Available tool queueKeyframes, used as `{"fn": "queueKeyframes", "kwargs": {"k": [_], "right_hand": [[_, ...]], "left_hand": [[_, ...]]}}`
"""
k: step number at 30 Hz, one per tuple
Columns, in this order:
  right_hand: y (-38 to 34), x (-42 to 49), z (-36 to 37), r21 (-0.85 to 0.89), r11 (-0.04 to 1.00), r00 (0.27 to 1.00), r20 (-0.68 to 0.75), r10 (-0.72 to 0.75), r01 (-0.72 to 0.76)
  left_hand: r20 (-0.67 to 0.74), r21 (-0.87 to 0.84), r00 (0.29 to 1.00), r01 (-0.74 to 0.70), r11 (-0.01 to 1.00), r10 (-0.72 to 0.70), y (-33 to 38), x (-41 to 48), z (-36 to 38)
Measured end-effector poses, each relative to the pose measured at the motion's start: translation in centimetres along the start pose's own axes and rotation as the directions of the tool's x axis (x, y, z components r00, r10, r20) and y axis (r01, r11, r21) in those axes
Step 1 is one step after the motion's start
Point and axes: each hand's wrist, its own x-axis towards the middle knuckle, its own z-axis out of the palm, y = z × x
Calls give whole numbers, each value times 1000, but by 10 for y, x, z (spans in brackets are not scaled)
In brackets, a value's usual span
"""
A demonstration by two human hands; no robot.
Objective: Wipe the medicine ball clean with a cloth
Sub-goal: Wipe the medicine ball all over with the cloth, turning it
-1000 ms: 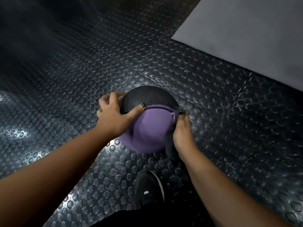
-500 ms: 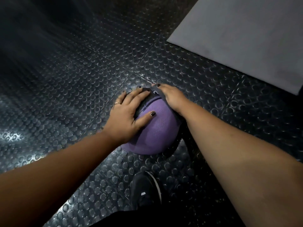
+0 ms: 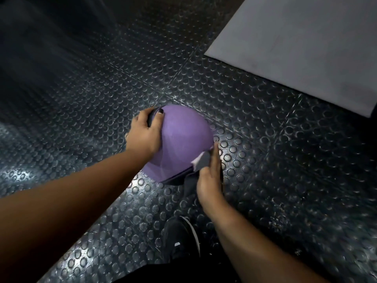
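A purple and black medicine ball (image 3: 181, 139) sits on the studded rubber floor, its purple side facing up. My left hand (image 3: 145, 133) grips its upper left side, thumb on the purple part and fingers curled round the black edge. My right hand (image 3: 210, 174) presses a dark grey cloth (image 3: 201, 162) against the ball's lower right side, fingers lying fairly straight along it. Part of the cloth hangs down below the ball, beside my palm.
The floor is black rubber with raised round studs (image 3: 265, 160). A flat grey mat (image 3: 306, 43) lies at the upper right. My black shoe (image 3: 180, 240) stands just below the ball.
The ball has turned, so more purple now faces up. My right hand has swept with the cloth from the ball's far top down to its near right side. My left hand shifted to the upper left.
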Motion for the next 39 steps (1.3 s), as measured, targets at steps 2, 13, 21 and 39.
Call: {"fn": "queueKeyframes", "kwargs": {"k": [2,13,21,39], "right_hand": [[-18,-16,6,-203,936,956,14,-293,289],[-97,84,8,-567,465,731,479,-486,680],[-73,102,-25,-261,958,966,194,174,-120],[-51,-10,-50,299,942,981,-163,-107,153]], "left_hand": [[-24,-1,995,102,995,-102,-1,-4,1],[72,227,936,-352,908,345,-9,-7,0],[31,166,977,-214,963,212,5,-7,12],[-92,-156,995,20,988,-35,-47,19,-58]]}}
